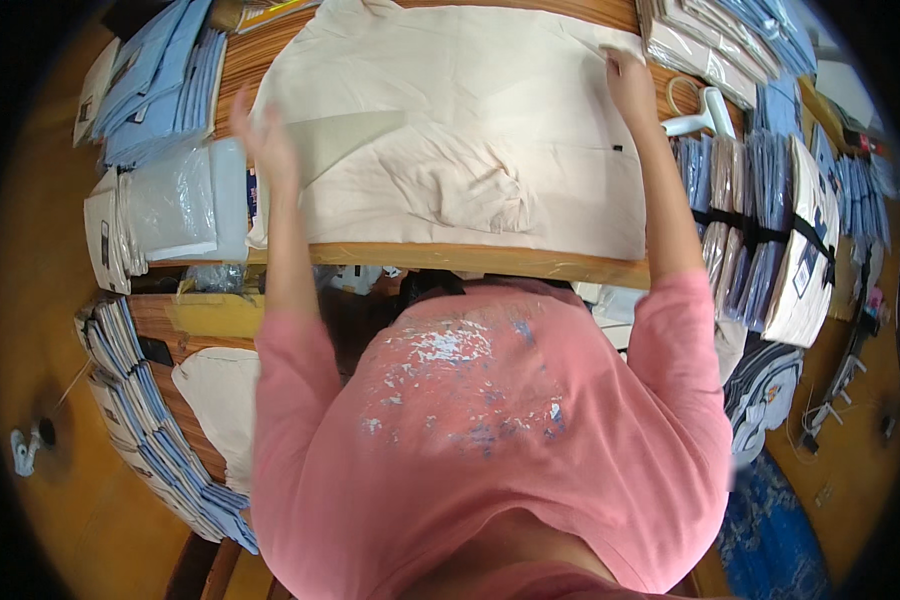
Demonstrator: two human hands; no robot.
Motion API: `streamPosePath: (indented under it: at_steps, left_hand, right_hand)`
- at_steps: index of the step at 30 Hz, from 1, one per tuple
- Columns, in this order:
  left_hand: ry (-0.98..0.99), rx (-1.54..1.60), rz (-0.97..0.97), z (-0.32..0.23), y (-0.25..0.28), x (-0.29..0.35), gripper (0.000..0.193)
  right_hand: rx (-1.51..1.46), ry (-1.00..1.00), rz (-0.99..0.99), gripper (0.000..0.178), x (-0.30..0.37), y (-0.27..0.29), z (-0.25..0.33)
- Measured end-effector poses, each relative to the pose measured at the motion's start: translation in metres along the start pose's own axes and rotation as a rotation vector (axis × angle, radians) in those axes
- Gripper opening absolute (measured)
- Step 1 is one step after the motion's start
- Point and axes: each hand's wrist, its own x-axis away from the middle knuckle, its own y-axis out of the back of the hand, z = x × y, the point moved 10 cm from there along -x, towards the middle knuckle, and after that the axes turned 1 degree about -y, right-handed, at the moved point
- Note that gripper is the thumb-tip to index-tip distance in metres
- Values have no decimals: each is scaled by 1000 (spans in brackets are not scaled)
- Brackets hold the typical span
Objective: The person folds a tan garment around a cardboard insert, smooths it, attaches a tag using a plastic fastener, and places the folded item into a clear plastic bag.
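Observation:
A cream cloth garment point(450, 100) lies spread across the wooden table, bunched into wrinkles near its front middle. On its left part rests a flat grey-green panel point(345, 140) with a slanted edge; I cannot tell whether it is a board or a fold of cloth. My left hand point(267, 145) is raised at the garment's left edge, smeared by motion, its fingers apart and nothing seen in them. At the far right corner my right hand point(630, 85) is closed, its fingertips pinching the garment's edge.
Plastic-wrapped folded clothes point(165, 80) and clear bags point(170, 205) line the left. To the right lie a white handheld tool point(705, 113), stacked pale packages point(705, 45) and a strapped bundle of wrapped garments point(750, 230). The table's front edge point(450, 255) runs before me.

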Motion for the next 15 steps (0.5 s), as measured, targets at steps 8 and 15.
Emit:
streamPosePath:
  at_steps: [8, 15]
  left_hand:
    - [60, -844, 303, 109, -128, -94, 54]
    - [66, 41, 409, 17, -10, -54, 30]
  right_hand:
    - [819, 10, 216, 30, -57, -34, 2]
    - [384, 49, -189, 12, 61, 134, 21]
